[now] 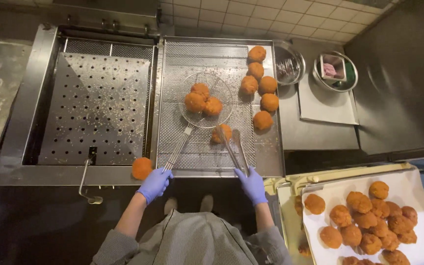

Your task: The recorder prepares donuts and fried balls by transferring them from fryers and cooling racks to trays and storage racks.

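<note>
The left hand (155, 182) grips the wire scoop (205, 100) handle; the right hand (252, 185) squeezes tongs (232, 147) around a fried ball (221, 133); lift gently, keep the scoop level.

Commercial kitchen, frying station. Shown by a built-in stainless deep fryer (96, 103) under a perforated cover, a wire-mesh draining rack (172, 64) holding fried breaded balls (262, 120), a paper-lined tray (413, 191) stacked with more, steel bowls (335, 71), tiled wall (271, 17), blue disposable gloves (252, 185).
</note>
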